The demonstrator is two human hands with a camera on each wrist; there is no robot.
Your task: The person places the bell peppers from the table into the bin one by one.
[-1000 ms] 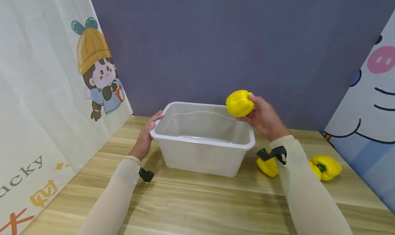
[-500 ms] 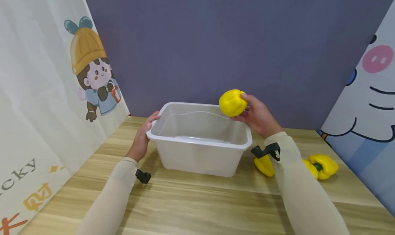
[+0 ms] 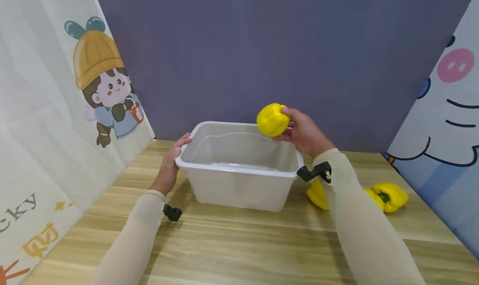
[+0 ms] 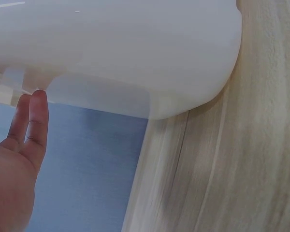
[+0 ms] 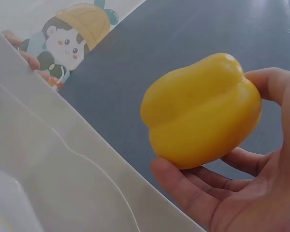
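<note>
A glossy yellow bell pepper (image 3: 272, 120) is held up in my right hand (image 3: 304, 131), over the back right part of a whitish plastic bin (image 3: 235, 189). My thumb lies at the pepper's right end and the fingers support it from below, as the right wrist view shows. My left hand (image 3: 171, 160) holds the bin's left end at the rim. In the left wrist view, two of its fingers (image 4: 37, 116) reach up under that rim. The part of the bin's inside that shows in the head view holds nothing.
More yellow bell peppers lie on the wooden table right of the bin: one (image 3: 318, 195) partly hidden by my right forearm, and others (image 3: 390, 197) farther right. A dark panel (image 3: 239, 56) stands close behind the bin, with printed cloths at both sides.
My right hand has carried the pepper a little left relative to the bin. The left hand stays at the rim, and the whole scene has shifted slightly left in the head view.
</note>
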